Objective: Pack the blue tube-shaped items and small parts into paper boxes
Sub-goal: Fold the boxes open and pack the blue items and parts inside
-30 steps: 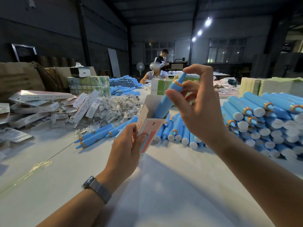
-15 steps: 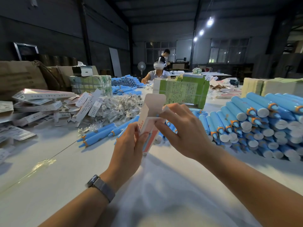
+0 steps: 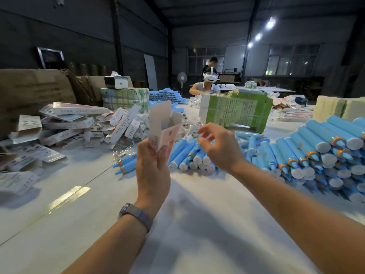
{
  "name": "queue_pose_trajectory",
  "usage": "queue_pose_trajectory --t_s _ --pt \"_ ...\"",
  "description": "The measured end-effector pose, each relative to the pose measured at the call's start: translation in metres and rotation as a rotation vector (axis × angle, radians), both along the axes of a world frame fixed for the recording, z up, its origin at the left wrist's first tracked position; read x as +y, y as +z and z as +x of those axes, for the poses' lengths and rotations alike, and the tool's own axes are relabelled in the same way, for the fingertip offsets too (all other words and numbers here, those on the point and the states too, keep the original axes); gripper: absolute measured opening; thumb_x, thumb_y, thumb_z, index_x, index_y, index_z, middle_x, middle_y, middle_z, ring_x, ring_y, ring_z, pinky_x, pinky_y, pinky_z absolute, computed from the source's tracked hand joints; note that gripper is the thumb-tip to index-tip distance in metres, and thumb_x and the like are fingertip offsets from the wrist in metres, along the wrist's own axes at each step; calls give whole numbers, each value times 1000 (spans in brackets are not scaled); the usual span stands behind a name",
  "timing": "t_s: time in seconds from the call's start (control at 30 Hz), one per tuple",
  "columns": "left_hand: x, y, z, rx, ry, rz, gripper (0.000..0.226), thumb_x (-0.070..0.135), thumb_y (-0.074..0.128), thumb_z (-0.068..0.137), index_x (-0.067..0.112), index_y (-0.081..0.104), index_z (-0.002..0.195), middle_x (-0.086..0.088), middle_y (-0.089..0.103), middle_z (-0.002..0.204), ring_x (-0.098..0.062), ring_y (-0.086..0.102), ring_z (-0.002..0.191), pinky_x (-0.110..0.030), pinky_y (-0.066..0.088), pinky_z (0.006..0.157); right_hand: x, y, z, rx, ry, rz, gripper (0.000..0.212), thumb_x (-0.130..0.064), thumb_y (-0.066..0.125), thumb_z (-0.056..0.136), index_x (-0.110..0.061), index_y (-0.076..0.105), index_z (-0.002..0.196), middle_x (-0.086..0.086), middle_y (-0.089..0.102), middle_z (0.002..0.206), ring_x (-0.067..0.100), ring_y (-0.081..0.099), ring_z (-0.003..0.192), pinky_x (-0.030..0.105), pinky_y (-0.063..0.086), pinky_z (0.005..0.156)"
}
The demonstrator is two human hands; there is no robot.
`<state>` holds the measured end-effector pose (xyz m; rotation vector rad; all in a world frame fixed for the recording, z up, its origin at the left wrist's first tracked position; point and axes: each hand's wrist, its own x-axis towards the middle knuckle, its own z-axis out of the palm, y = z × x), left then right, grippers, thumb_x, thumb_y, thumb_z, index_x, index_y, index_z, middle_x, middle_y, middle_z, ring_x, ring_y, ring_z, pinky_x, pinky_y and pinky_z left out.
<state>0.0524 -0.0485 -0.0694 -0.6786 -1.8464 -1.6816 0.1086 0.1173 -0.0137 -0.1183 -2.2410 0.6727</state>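
Observation:
My left hand grips a pink-and-white paper box upright, its top flaps open. A bit of blue shows inside the mouth, where the tube sits. My right hand hovers just right of the box, fingers loosely curled and holding nothing. A row of loose blue tubes lies on the white table behind my hands. A big stack of blue tubes with orange collars and white caps fills the right side. Small parts in clear bags lie heaped behind the box.
Flat and folded paper boxes pile up at the left, before brown cartons. A green carton stands behind the tubes. Another person wearing a headset sits at the table's far end. More blue tubes are stacked there.
My right hand pushed the blue tube down into the box, let go and drew back to the right. My left hand kept holding the box upright.

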Motion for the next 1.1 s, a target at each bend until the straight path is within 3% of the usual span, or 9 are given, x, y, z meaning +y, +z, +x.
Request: queue_pose_trajectory --t_s 0.13,0.2,0.33,0.5,0.7,0.8,0.9,1.0,1.1 --pt "-7 -2 -16 -35 103 48 13 10 55 101 12 46 110 -9 54 106 -8 44 87 -2 35 70 -9 5 -82 -365 -35 202 29 -23 55 92 -25 64 119 2 65 115 24 55 112 38 46 96" --pt "-10 -3 -23 -68 131 87 18 12 56 100 8 47 116 -6 54 107 -12 47 91 -1 33 70 -17 6 -119 -500 -89 330 29 -25 51 94 -26 64 119 6 63 124 28 53 118 43 47 98" --pt "-12 -8 -29 -89 148 117 21 14 54 100 7 47 119 -4 56 109 -20 51 96 -3 33 69 -30 -3 -172 -709 -228 509 21 -30 49 94 -18 60 106 6 61 112 30 54 103 41 49 89" --pt "-10 -8 -29 -6 98 98 20 13 53 102 12 45 120 -2 56 112 -9 52 96 -12 41 77 -40 -13 -202 -836 -237 565 45 -40 45 98 -23 49 139 5 49 145 31 44 134 47 32 110" --pt "-10 -13 -31 -8 46 88 23 15 51 102 29 37 115 16 53 105 11 51 99 -25 50 81 -40 -9 -195 -693 -219 421 30 -31 43 100 -19 57 125 5 58 129 29 56 118 36 47 94" --pt "-8 -11 -30 1 36 100 22 14 52 102 27 38 113 24 50 106 12 53 96 -20 49 78 -37 2 -181 -562 -192 294 19 -26 49 99 -15 61 108 5 64 111 29 61 103 41 53 90" --pt "-6 -10 -22 18 0 100 20 19 53 101 28 38 111 20 53 102 3 56 92 -10 44 73 -33 25 -150 -301 -127 175 10 -21 53 97 -17 61 95 4 59 88 29 60 91 33 45 71" --pt "-6 -9 -13 71 -42 47 18 22 53 100 25 39 113 6 57 100 -11 54 86 -17 43 71 -37 50 -100 49 70 -23 23 -22 67 92 -12 71 112 6 56 95 17 52 77 29 39 71" --pt "-4 -6 -7 102 -48 12 19 17 56 100 21 40 111 -1 59 100 -10 51 82 -11 40 66 -39 68 -29 321 184 -225 14 -25 68 92 -15 73 100 -2 61 90 2 50 62 23 42 64"
